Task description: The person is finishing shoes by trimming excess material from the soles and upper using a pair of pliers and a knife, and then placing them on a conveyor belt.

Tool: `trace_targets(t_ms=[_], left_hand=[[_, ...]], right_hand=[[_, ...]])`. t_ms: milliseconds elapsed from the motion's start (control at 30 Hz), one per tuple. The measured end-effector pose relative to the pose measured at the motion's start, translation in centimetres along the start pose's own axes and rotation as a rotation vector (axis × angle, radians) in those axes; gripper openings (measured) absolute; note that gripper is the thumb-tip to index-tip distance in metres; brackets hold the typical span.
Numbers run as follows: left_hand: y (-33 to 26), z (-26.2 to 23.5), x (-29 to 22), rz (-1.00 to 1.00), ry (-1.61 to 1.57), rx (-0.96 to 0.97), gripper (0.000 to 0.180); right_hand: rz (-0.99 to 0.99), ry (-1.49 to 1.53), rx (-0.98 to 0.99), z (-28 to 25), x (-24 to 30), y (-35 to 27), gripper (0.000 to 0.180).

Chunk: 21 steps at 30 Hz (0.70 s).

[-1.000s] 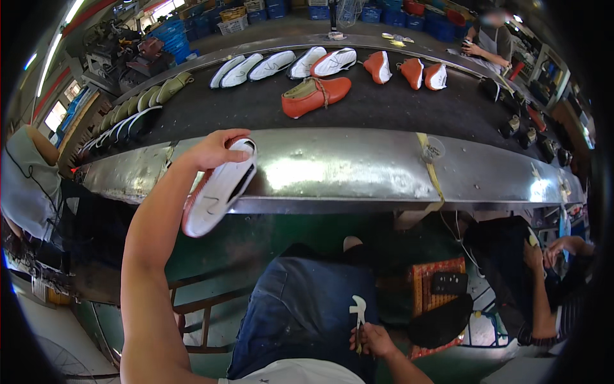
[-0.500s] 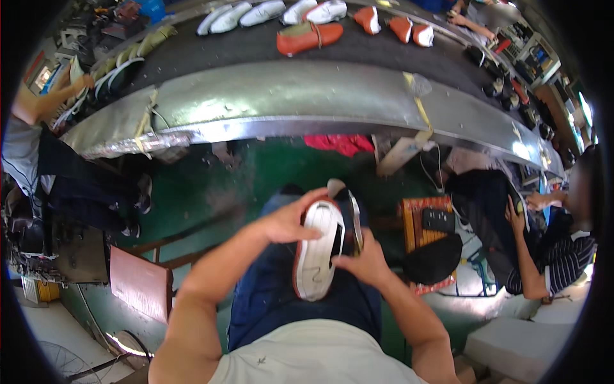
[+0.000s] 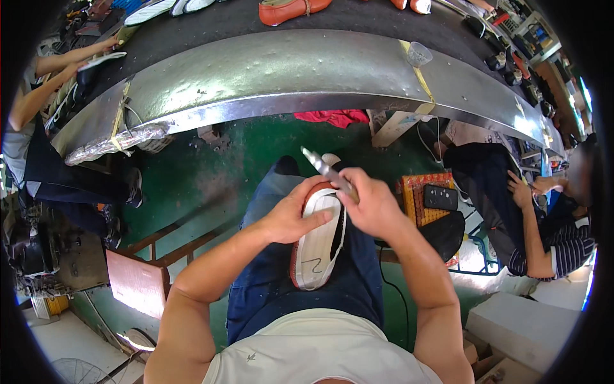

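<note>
Head view shows us seated with a shoe (image 3: pixel 318 240) lying sole-up on our lap; our left hand (image 3: pixel 291 217) is wrapped around its side near the toe, and our right hand (image 3: pixel 371 205) is closed around a thin metal tool (image 3: pixel 326 169) whose tip points away over the shoe's front edge. We judge the main risk a slip; the tool sits close to our left fingers (image 3: pixel 320 216), so a hard push could jab them or gouge the sole, and the shoe could roll off our thigh onto the green floor (image 3: pixel 211 160).

White-soled shoe (image 3: pixel 318 246) with orange rim, silver blade (image 3: pixel 318 162), dark blue trousers (image 3: pixel 281 288), green floor (image 3: pixel 211 173), orange shoe (image 3: pixel 291 9)
</note>
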<state>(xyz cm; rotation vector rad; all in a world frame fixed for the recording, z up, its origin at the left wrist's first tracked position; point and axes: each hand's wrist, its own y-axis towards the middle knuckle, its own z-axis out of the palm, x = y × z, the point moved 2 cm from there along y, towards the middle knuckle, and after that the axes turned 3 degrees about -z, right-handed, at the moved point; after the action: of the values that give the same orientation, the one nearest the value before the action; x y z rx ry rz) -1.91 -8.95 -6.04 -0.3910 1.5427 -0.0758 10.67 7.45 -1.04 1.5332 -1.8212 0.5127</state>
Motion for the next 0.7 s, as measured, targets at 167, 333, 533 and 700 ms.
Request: trace_targets(t_ms=[167, 333, 533, 700], left_hand=[[-1.9, -0.5, -0.3, 0.188, 0.27, -0.118, 0.067], [-3.6, -1.5, -0.4, 0.16, -0.004, -0.119, 0.061], [-3.9, -1.7, 0.5, 0.315, 0.202, -0.251, 0.053], [-4.1, -2.0, 0.9, 0.239, 0.209, -0.294, 0.048]], right_hand=[[0.269, 0.263, -0.072, -3.4, -0.6, 1.0, 0.024], [0.467, 0.618, 0.179, -0.2, 3.9, -9.0, 0.031], [0.49, 0.98, 0.322, 3.9, 3.8, -9.0, 0.038], [0.579, 0.953, 0.463, 2.6, 4.0, -6.7, 0.03]])
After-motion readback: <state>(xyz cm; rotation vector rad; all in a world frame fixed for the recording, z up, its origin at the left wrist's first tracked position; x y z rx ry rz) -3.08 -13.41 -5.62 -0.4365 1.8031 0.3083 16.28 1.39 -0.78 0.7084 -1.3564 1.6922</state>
